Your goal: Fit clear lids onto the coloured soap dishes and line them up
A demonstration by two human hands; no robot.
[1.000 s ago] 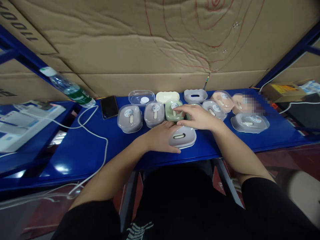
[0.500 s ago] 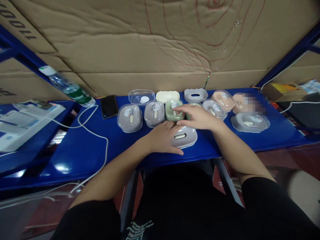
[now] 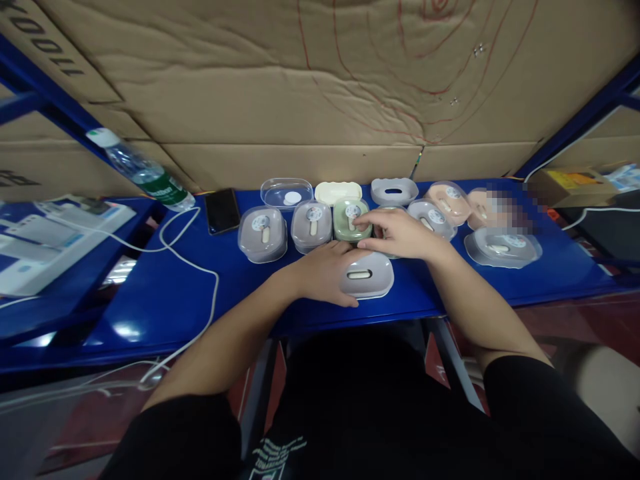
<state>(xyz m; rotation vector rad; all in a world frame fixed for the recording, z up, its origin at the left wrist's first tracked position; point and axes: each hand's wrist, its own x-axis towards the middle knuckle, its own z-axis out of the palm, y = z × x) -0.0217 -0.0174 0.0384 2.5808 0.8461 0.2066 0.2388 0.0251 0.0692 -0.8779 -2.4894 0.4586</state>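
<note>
On the blue table (image 3: 165, 293), my left hand (image 3: 327, 272) rests at the left side of a grey oval box (image 3: 375, 283) near the front edge, thumb and fingers apart around its end. Behind it stands a green lidded box (image 3: 345, 230) with a round sticker. My right hand (image 3: 400, 233) is over the right part of that green box, its index finger reaching to the lid and its fingers apart. Another box under the right hand is mostly hidden. Two grey lidded boxes (image 3: 313, 230) (image 3: 263, 240) stand to the left.
Behind are a clear lid (image 3: 285, 188), a cream tray (image 3: 339, 193) and a grey tray (image 3: 394, 192). More grey (image 3: 503, 248) and pink boxes (image 3: 449, 201) stand right. A phone (image 3: 222, 211), bottle (image 3: 160, 185) and white cable (image 3: 215, 293) are left.
My left hand has shifted slightly left, showing more of the grey oval box. The right hand has moved slightly right, and its index finger still reaches to the green box's lid. The view has shifted slightly.
</note>
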